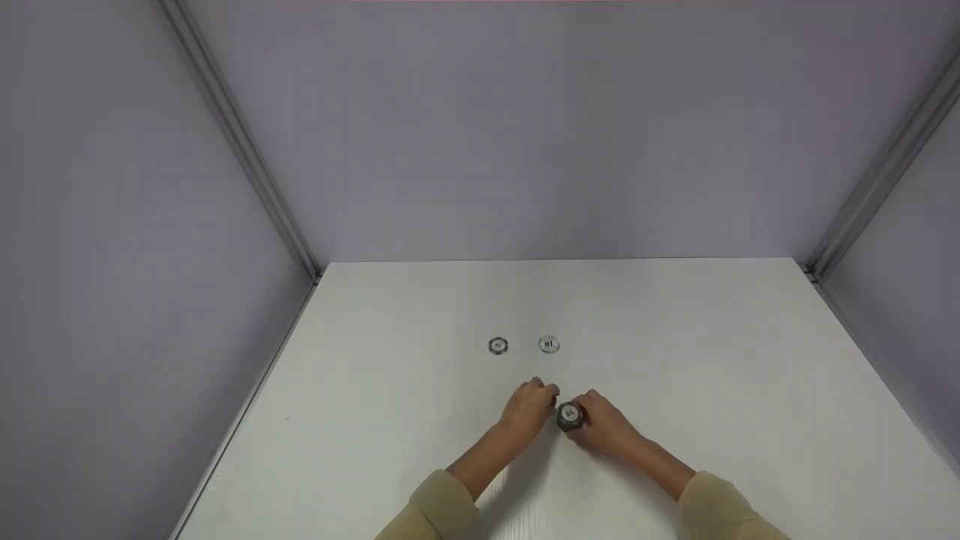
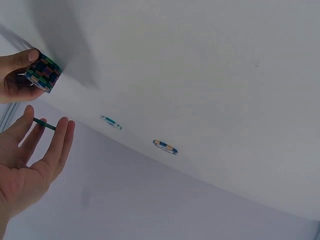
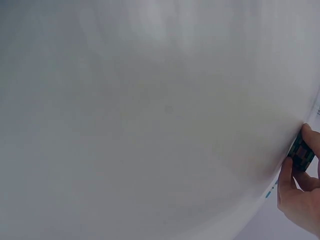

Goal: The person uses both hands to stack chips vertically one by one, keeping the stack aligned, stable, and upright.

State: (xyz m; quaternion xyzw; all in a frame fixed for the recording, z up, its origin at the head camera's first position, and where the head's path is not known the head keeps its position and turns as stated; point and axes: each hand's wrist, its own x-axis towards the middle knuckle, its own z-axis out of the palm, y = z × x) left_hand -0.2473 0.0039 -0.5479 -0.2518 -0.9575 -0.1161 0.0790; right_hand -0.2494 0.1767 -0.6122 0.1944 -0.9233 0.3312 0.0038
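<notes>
My right hand grips a stack of poker chips, its top chip facing up with a number on it. In the left wrist view the stack's side shows mixed colours. Just left of the stack, my left hand pinches a single green-edged poker chip between thumb and fingers. Beyond the hands, two chips lie flat and apart on the table: a dark-rimmed chip on the left and a pale chip on the right. The right wrist view shows the right fingers around the stack.
The white table reaches back to a grey rear wall. Grey side walls stand to the left and right, with metal rails in the corners.
</notes>
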